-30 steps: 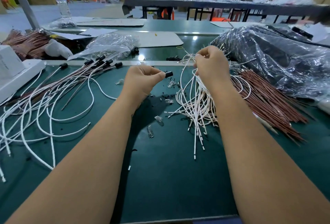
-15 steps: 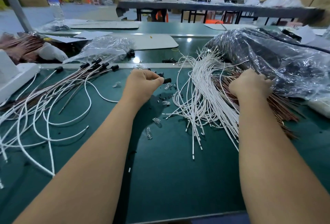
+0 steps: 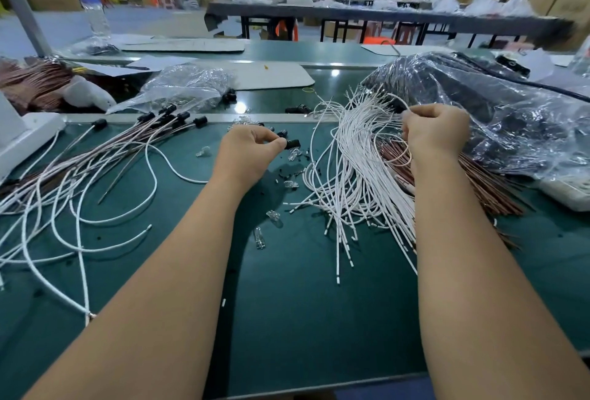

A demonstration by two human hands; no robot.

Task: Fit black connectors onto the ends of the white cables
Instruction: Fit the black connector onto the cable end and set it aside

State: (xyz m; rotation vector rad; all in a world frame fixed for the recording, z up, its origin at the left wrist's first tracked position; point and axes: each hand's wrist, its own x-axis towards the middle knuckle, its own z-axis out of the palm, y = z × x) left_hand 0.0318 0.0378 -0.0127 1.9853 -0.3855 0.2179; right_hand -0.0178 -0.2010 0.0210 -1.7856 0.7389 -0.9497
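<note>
Small black cylindrical plastic connector (image 3: 292,144) pinched at fingertips of left hand (image 3: 252,149), just above green work mat (image 3: 319,320), centre of view. Loose heap of thin white cables (image 3: 354,182) at 3 o'clock from connector; right hand (image 3: 435,131) over its far end, fingers curled around cable strands. Finished cables with black caps (image 3: 95,169) at 9 o'clock. Clear plastic bag of dark parts (image 3: 510,106) at 2 o'clock.

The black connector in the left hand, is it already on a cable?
Not yet. The black connector sits pinched in the left hand with no cable entering it.
</note>
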